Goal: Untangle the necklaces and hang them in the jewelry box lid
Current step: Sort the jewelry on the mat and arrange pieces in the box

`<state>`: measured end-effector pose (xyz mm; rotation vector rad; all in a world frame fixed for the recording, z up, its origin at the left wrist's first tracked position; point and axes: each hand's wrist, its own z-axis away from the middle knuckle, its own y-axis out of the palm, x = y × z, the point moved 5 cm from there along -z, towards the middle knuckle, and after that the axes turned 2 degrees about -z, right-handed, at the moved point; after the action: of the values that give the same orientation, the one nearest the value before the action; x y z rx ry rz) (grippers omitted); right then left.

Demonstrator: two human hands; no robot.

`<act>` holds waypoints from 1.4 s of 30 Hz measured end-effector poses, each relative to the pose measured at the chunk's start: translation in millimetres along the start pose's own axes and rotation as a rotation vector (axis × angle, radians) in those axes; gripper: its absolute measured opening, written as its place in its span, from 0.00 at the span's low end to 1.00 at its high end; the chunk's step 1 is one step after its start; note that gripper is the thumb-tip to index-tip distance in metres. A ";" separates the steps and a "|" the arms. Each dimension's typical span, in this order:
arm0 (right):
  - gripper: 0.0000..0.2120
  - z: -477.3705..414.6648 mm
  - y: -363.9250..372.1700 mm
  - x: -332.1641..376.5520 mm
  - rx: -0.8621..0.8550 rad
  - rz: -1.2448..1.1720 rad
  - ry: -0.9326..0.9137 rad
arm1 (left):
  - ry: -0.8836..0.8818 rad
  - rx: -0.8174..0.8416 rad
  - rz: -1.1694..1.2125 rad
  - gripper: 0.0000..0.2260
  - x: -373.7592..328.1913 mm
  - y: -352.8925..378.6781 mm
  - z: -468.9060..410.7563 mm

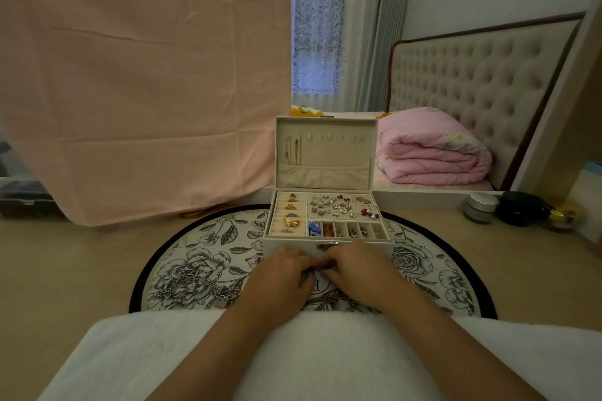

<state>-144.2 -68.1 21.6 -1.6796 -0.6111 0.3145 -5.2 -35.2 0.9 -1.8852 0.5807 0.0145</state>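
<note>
Head view — left hand (pixel 280 275) and right hand (pixel 361 270) meet, palms down.

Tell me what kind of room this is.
Most likely a bedroom, seen from a dressing table. A tufted headboard and a folded pink quilt lie behind, with an open jewelry box and cosmetic jars in front.

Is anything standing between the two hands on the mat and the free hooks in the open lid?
Nothing visible does. The lid stands upright and open beyond the left hand and right hand; its right-side hooks are bare, two chains hang at its left. Only the low open tray lies between, to be passed over.
</note>
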 end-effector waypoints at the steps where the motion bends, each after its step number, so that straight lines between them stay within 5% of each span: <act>1: 0.12 -0.9 1.3 -0.8 0.011 -0.005 0.014 | 0.004 0.008 -0.007 0.16 -0.5 1.0 0.3; 16: 0.09 5.2 -5.9 1.2 0.022 -0.085 0.042 | -0.030 -0.018 -0.031 0.08 1.0 -2.3 2.1; 23: 0.02 3.9 -20.2 -11.3 -0.096 -0.802 0.209 | -0.188 -0.002 0.658 0.14 3.1 -10.6 3.8; 29: 0.04 1.0 -22.1 -8.6 -0.072 -1.163 0.269 | -0.227 0.003 0.771 0.07 1.4 -20.3 3.1; 33: 0.07 1.9 -24.1 -7.6 -0.033 -1.331 0.342 | -0.422 0.081 0.914 0.12 10.9 -20.4 0.4; 38: 0.13 5.4 -18.0 -15.5 0.132 -0.994 0.351 | -0.527 0.006 1.137 0.05 21.1 -35.1 -1.3; 42: 0.12 12.3 -14.2 -6.2 0.291 -0.700 0.244 | -0.521 -0.074 1.348 0.15 12.1 -58.1 -3.1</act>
<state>-158.9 -59.9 32.0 -1.1160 -0.8760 -0.2911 27.7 -26.9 49.7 -1.1492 1.3504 1.3480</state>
